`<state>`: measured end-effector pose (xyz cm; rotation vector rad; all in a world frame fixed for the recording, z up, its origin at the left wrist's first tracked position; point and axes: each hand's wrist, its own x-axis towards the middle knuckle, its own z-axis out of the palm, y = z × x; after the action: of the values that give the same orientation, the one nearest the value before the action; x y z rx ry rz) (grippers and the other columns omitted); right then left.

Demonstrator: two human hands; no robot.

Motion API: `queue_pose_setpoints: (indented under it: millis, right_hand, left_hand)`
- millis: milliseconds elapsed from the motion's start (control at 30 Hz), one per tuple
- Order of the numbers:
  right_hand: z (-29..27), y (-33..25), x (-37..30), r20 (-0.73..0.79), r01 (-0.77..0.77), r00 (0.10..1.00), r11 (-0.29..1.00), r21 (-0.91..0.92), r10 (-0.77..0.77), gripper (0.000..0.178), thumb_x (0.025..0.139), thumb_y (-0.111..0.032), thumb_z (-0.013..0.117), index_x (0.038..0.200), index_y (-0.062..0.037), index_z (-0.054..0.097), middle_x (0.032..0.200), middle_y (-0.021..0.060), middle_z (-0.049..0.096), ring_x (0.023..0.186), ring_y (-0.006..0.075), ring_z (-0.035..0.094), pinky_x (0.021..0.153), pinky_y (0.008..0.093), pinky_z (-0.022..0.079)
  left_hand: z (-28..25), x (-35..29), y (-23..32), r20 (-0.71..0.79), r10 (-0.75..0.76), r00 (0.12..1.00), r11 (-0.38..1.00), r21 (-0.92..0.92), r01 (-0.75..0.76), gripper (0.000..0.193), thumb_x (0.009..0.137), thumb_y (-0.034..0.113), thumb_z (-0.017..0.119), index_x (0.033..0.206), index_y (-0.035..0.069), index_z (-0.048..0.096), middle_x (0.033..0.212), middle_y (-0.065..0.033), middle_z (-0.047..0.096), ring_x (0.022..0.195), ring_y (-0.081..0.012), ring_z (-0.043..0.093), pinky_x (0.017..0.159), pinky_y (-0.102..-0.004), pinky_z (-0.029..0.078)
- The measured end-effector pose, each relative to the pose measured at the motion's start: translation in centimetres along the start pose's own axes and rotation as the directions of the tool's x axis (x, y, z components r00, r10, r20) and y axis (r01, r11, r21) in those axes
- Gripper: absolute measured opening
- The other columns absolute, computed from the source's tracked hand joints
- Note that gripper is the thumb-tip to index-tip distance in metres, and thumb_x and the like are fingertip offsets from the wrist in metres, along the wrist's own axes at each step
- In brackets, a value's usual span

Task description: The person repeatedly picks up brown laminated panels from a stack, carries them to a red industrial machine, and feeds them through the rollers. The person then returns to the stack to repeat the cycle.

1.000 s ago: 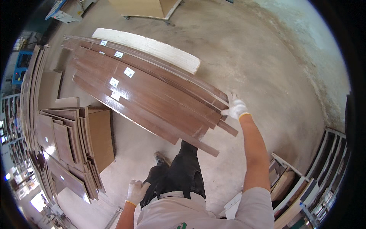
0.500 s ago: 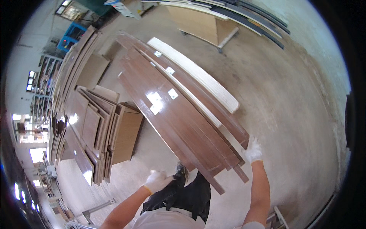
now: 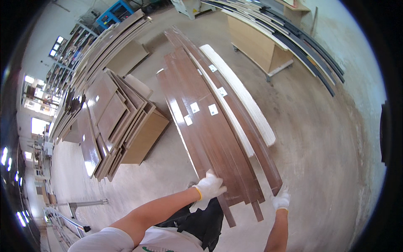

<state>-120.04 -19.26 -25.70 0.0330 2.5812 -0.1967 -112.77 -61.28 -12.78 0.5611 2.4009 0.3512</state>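
Observation:
My left hand [image 3: 208, 189], in a white glove with a yellow cuff, lies over the near left end of a stack of glossy dark-brown boards [image 3: 205, 134], its fingers apart. At the right, my white-gloved right hand [image 3: 282, 199] grips the near end of a separate long brown board [image 3: 252, 130]; the undersides of its fingers are hidden. A narrow white-edged strip [image 3: 235, 122] runs between stack and board. Beyond that board lies a long white panel [image 3: 239, 92]. Small white labels dot the brown surfaces.
Left stands a pile of brown panels [image 3: 113, 113] on a wooden box-like base [image 3: 147, 138]. A wheeled wooden cart [image 3: 256, 46] carrying long dark and light strips [image 3: 302, 44] stands far right, near the wall. A metal frame [image 3: 79, 210] is at lower left.
My left hand has moved right and forward onto the brown stack. My right hand has come lower in view, still at the board's end. The view has turned, shifting the scene.

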Motion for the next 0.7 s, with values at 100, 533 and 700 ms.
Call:
queue_pose_setpoints:
  millis: [100, 533, 700]
  right_hand:
    - [0.7, -0.3, -0.1, -0.062, 0.013, 0.998, 0.999, -0.034, -0.015, 0.114, 0.076, -0.042, 0.093, 0.164, 0.0028, 0.037, 0.158, 0.0287, 0.050, 0.146, 0.0482, 0.051, 0.122, 0.0555, 0.045]
    - [-0.7, -3.5, 0.3, -0.172, 0.094, 0.982, 0.989, 0.113, -0.074, 0.097, 0.073, -0.027, 0.092, 0.154, 0.0017, 0.046, 0.147, 0.0338, 0.057, 0.135, 0.0536, 0.058, 0.118, 0.0568, 0.047]
    - [-5.3, -4.1, -11.0, -0.206, -0.007, 0.978, 0.998, 0.058, 0.019, 0.098, 0.075, -0.037, 0.092, 0.154, 0.0013, 0.047, 0.147, 0.0336, 0.058, 0.131, 0.0521, 0.062, 0.115, 0.0534, 0.052]
  left_hand:
    - [3.1, -2.5, -0.4, 0.069, 0.082, 0.994, 0.979, 0.180, -0.094, 0.026, 0.106, 0.031, 0.058, 0.108, 0.012, 0.076, 0.089, -0.0154, 0.069, 0.078, -0.0434, 0.069, 0.084, -0.0537, 0.057]
    - [6.9, -3.0, -1.8, -0.069, 0.052, 0.996, 0.999, -0.001, -0.053, 0.037, 0.105, 0.036, 0.059, 0.118, 0.003, 0.072, 0.091, -0.0195, 0.069, 0.085, -0.0399, 0.074, 0.070, -0.0512, 0.056]
    - [-1.5, 3.4, -3.7, -0.010, -0.502, 0.865, 0.476, -0.838, 0.266, 0.085, 0.099, 0.077, 0.061, 0.083, -0.005, 0.077, 0.084, -0.0297, 0.075, 0.086, -0.0455, 0.076, 0.085, -0.0533, 0.059]
